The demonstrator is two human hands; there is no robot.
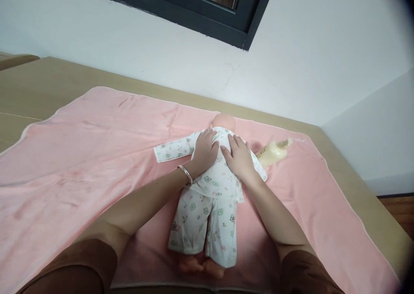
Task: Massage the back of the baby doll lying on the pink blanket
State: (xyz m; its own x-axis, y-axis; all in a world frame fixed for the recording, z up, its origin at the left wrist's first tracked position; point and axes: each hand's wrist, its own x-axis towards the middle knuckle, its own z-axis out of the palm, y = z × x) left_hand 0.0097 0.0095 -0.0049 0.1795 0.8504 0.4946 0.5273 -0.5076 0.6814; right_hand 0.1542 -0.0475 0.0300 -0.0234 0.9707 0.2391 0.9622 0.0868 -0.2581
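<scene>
A baby doll (pixel 208 199) in white printed pyjamas lies on a pink towel (pixel 97 156), head toward the wall, feet toward me. My left hand (pixel 204 149) rests flat on the doll's upper chest and left shoulder, fingers spread. My right hand (pixel 238 156) lies flat on the chest beside it, fingers stretched out. One empty sleeve (pixel 173 150) stretches out to the left. A silver bangle (pixel 185 173) sits on my left wrist. Most of the doll's head (pixel 224 121) shows above my hands.
A cream baby bottle (pixel 274 152) lies on its side on the towel just right of the doll. The towel covers a tan table (pixel 45 82) that meets a white wall. A dark window frame (pixel 194 13) is above. Wooden floor (pixel 399 207) shows at right.
</scene>
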